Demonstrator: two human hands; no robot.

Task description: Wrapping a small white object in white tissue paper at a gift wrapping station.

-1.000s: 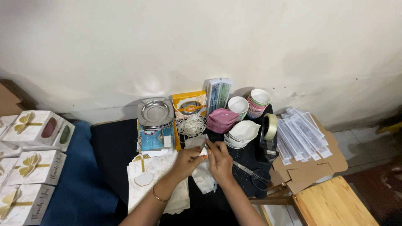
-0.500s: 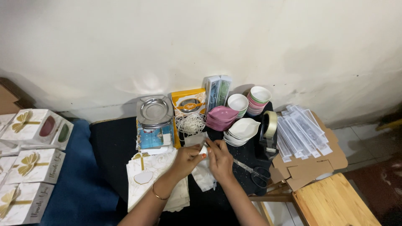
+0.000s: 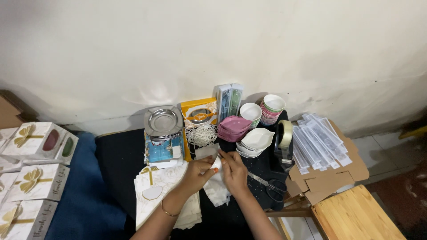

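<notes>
Dark cloth-covered desk (image 3: 120,151) against a pale wall, seen from above. Left hand (image 3: 199,174) and right hand (image 3: 234,171): drawn together at the desk's middle, fingertips of both pinched on one small white object (image 3: 216,164), its kind too small to tell; it is held just above a crumpled white cloth or bag (image 3: 217,192) lying on the desk. Left of the hands: flat white gift boxes with gold bow print (image 3: 155,191), stacked. Behind the hands, along the wall: round steel plates (image 3: 163,121) atop a blue printed carton (image 3: 163,149); coil of white string (image 3: 201,134); orange box (image 3: 199,111); stack of pink dishes (image 3: 234,128); white leaf-shaped dishes (image 3: 256,139); stacks of small round bowls (image 3: 272,108). Right of the hands: black-handled scissors (image 3: 269,186), roll of clear tape on a dispenser (image 3: 284,134), long clear plastic sleeves (image 3: 318,140) on flattened brown cardboard (image 3: 329,178). Far left: white window-front gift boxes (image 3: 38,142) on blue cloth (image 3: 84,200).
</notes>
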